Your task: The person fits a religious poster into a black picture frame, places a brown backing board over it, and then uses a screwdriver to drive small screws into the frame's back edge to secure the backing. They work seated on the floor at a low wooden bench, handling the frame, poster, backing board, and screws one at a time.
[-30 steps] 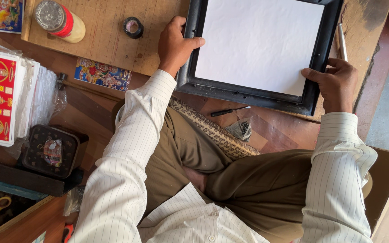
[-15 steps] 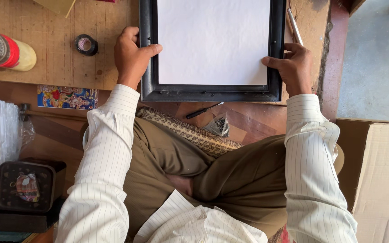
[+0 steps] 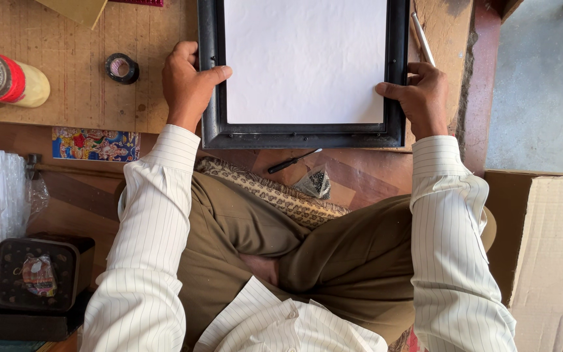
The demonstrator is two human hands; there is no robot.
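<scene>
One frame point(image 3: 301, 137), one bottle point(image 3: 8, 81) (capped).

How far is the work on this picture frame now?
Done: a white sheet already lies inside the black frame on the wooden board. In hand: the left hand and right hand grip the frame's two sides, thumbs on the sheet. Left: the screwdriver and black tape roll lie untouched.

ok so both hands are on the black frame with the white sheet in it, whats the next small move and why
Probably press the white sheet flat into the black frame. The left hand and right hand each have a thumb on a lower corner of the sheet, which looks seated inside the frame's border on the wooden board. A small screwdriver lies below the frame, untouched.
</scene>
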